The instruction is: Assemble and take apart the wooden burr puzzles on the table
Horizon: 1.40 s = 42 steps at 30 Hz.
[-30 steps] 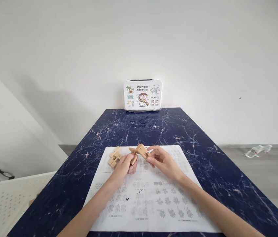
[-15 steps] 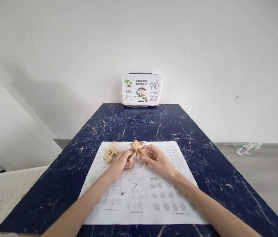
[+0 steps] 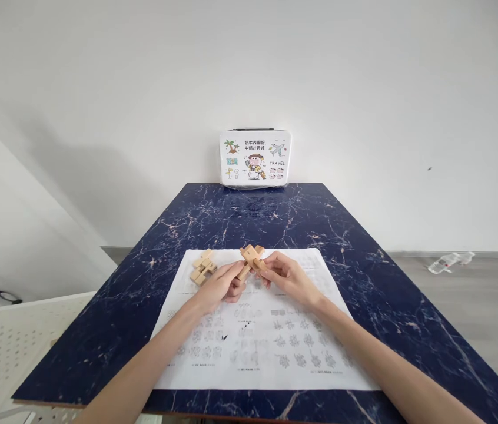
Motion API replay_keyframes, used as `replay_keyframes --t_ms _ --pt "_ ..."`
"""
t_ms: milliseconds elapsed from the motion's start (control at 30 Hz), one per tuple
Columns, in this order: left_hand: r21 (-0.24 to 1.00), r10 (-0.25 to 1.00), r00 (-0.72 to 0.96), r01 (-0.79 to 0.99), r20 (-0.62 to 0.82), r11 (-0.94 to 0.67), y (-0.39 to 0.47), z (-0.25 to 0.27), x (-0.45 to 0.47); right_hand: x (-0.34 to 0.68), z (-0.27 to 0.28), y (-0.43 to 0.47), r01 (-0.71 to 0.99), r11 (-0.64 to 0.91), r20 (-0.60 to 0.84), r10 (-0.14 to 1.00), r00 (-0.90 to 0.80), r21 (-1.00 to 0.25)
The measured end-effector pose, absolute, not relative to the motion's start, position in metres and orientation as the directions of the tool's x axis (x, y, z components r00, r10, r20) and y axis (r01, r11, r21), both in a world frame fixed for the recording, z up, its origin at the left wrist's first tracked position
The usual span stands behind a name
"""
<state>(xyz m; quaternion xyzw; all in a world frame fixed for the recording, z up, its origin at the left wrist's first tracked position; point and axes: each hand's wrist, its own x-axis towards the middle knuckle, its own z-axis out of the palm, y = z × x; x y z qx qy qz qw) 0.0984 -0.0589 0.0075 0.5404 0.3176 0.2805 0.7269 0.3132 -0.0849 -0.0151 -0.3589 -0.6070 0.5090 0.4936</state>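
Note:
Between my two hands is a partly joined cluster of light wooden puzzle pieces (image 3: 249, 254), crossed over one another above the paper sheet. My left hand (image 3: 223, 284) grips its lower left side, fingers curled under. From the right, my right hand (image 3: 285, 275) pinches a piece of the same cluster between thumb and fingers. More loose wooden pieces (image 3: 203, 268), notched and heaped together, lie just left of my left hand. Under everything is a white printed sheet (image 3: 266, 377) with rows of small diagrams. Fingers hide part of the held pieces.
The sheet lies on a dark blue marbled table (image 3: 249, 224). A white cartoon-printed case (image 3: 255, 159) stands against the wall at the far edge. A white perforated surface (image 3: 19, 347) is at the lower left. A clear bottle (image 3: 445, 262) lies on the floor to the right.
The view has shifted slightly. Both hands still hold the wooden cluster, which appears turned a little, and the right fingers sit closer against it.

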Motion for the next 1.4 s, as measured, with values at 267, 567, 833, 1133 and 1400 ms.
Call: replay_keyframes --t_ms 267,567,833,1133,1400 --pt "0.967 0.748 0.64 -0.035 -0.173 0.253 -0.056 0.005 0.099 0.313 -0.014 -0.083 -0.065 0.215 0.223 0.959 -0.176 -0.974" --pt "0.94 0.701 0.676 -0.034 -0.229 0.339 -0.062 0.012 0.101 0.312 -0.017 -0.083 -0.08 0.18 0.191 0.966 -0.176 -0.98" --pt "0.91 0.776 0.605 -0.201 -0.175 0.362 -0.064 0.012 0.106 0.313 -0.011 -0.083 -0.107 0.21 0.223 0.967 -0.126 -0.972" --pt "0.908 0.771 0.616 -0.214 -0.161 0.361 -0.061 0.004 0.102 0.31 -0.017 -0.087 -0.095 0.206 0.221 0.956 -0.195 -0.974" --pt "0.871 0.825 0.533 -0.3 -0.185 0.389 -0.054 0.007 0.108 0.311 -0.013 -0.087 -0.411 -0.163 -0.058 0.965 -0.257 -0.897"
